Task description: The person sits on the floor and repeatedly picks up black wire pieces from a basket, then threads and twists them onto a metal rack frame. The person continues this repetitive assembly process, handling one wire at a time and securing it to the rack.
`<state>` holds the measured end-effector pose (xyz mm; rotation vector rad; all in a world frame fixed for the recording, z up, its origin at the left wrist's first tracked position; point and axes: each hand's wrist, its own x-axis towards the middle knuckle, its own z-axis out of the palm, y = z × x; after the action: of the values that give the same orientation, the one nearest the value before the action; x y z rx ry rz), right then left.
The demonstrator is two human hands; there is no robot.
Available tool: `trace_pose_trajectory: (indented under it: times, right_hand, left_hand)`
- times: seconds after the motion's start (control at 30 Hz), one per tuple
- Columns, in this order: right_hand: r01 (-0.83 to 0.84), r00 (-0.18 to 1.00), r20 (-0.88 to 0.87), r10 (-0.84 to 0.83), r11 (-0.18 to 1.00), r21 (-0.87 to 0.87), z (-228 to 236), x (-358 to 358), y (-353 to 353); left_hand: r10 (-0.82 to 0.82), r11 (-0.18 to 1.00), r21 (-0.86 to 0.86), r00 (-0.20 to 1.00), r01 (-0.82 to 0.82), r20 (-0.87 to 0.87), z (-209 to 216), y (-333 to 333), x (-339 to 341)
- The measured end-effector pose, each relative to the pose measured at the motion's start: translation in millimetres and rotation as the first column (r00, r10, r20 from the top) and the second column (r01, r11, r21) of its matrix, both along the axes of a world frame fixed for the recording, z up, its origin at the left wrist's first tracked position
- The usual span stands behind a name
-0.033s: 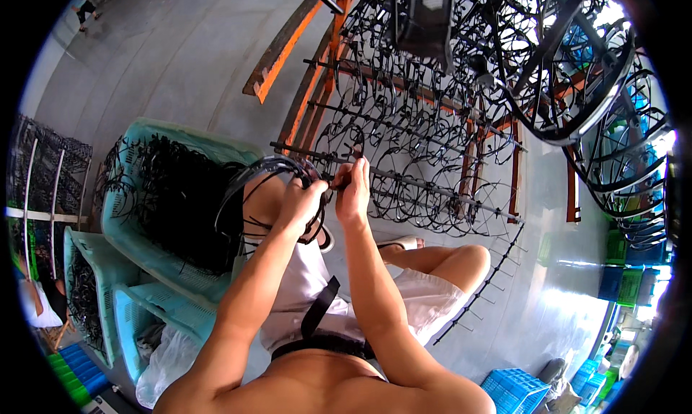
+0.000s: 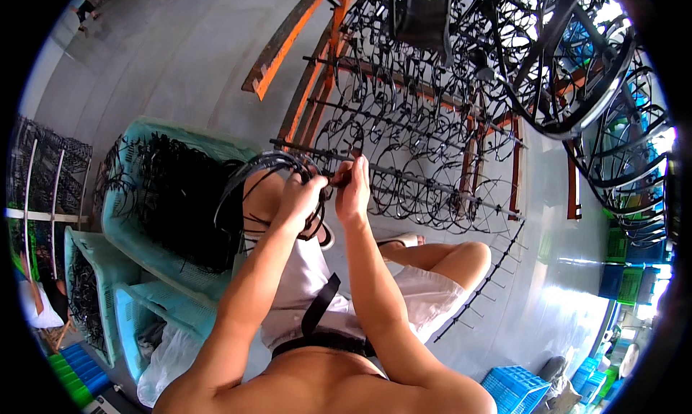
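Observation:
My left hand (image 2: 303,197) is closed around a bundle of thin black curved bands (image 2: 268,161), which fan out to the left over my knee. Beside it, my right hand (image 2: 353,190) has its longer fingers raised and its thumb side bent towards the left hand. Its fingertips are at a dark rod (image 2: 411,174) of the hanging rack; whatever small piece they grip is too hidden to make out. Many similar black hoops (image 2: 418,205) hang from the rods just beyond both hands.
A pale green crate (image 2: 184,266) heaped with black bands (image 2: 180,197) stands at my left, with more crates (image 2: 126,306) nearer me. Orange rack posts (image 2: 295,118) rise ahead. Large black hoops (image 2: 569,129) hang close at the upper right. A blue crate (image 2: 515,391) sits at the lower right.

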<state>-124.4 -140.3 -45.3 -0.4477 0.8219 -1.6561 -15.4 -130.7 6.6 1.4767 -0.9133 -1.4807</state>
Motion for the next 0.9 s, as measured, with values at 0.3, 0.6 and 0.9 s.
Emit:
trace_pose_trajectory:
  times: [0.3,0.6,0.9]
  right_hand:
    - [0.013,0.990,-0.139,-0.013,1.000,0.001,-8,15,39]
    - [0.043,0.994,-0.102,-0.037,0.998,0.052,-6,15,34]
    - [0.040,0.995,-0.095,-0.036,0.999,0.035,0,16,32]
  left_hand:
    - [0.050,0.974,0.224,0.922,0.041,-0.385,14,-12,10]
    - [0.040,0.967,0.250,0.936,0.052,-0.351,16,-10,9]
    - [0.056,0.982,0.186,0.935,0.011,-0.349,14,-7,8]
